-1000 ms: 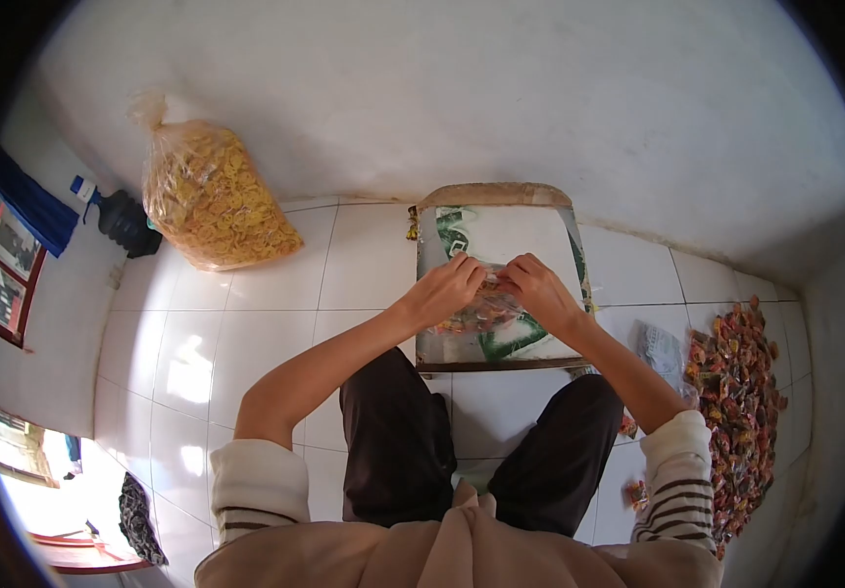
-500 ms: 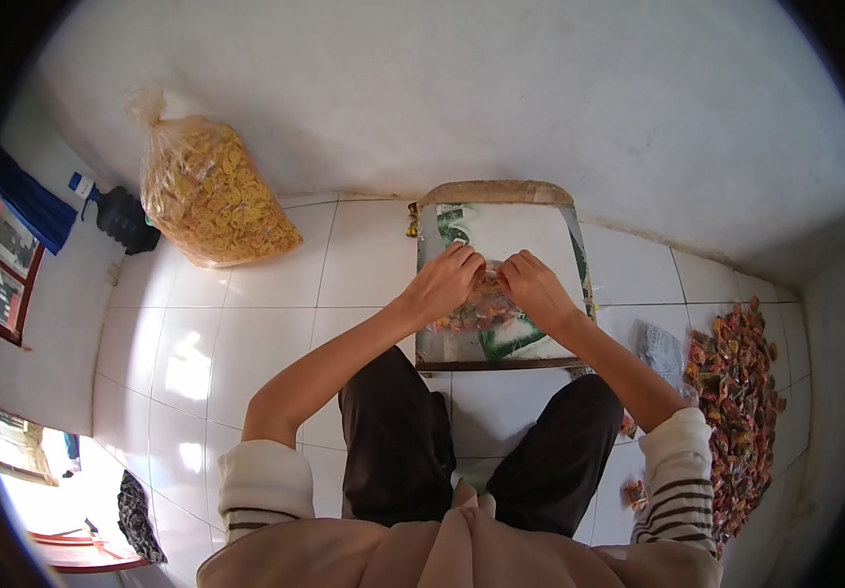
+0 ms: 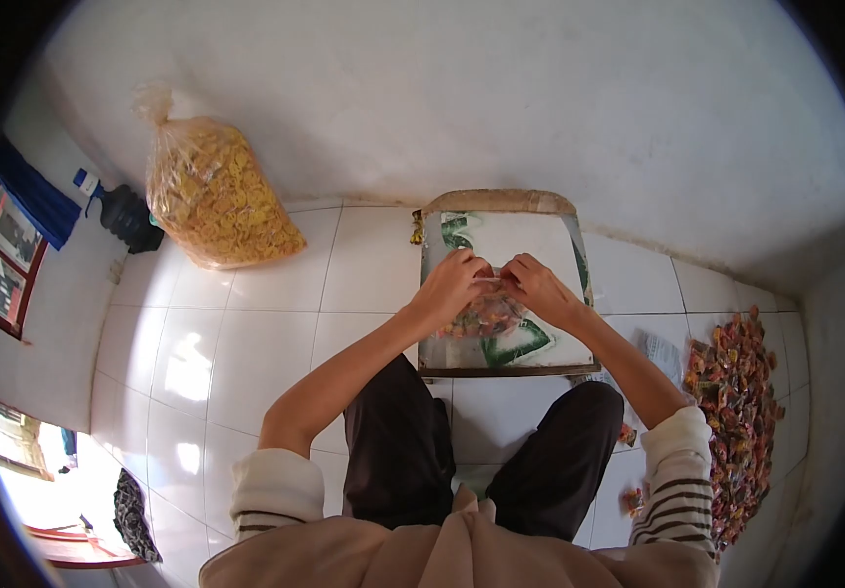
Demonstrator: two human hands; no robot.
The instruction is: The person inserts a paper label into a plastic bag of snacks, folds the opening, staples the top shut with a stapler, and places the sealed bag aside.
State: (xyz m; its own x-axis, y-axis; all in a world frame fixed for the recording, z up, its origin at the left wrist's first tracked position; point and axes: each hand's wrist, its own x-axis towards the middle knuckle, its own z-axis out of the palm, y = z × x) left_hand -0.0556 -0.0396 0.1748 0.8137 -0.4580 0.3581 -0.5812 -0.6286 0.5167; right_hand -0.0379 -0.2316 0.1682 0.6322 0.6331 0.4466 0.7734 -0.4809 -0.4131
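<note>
A clear plastic bag (image 3: 489,316) with small reddish-orange packets inside lies on a low table (image 3: 540,230) in front of my knees. My left hand (image 3: 454,286) is closed on the left side of the bag's mouth. Opposite it, my right hand (image 3: 540,286) pinches the right side of the same mouth, fingertips bent inward. Only a narrow gap separates the two hands. The table top is whitish with green printed patches and a worn edge.
A big tied bag of yellow chips (image 3: 219,196) stands against the wall at left, beside a dark water jug (image 3: 128,218). On the floor at right lies a heap of small reddish packets (image 3: 734,412), with a stack of clear plastic bags (image 3: 660,355) next to it.
Both hands have drawn slightly closer together at the bag's mouth, fingers curling further in. The whole view has shifted a little; the bag stays on the table.
</note>
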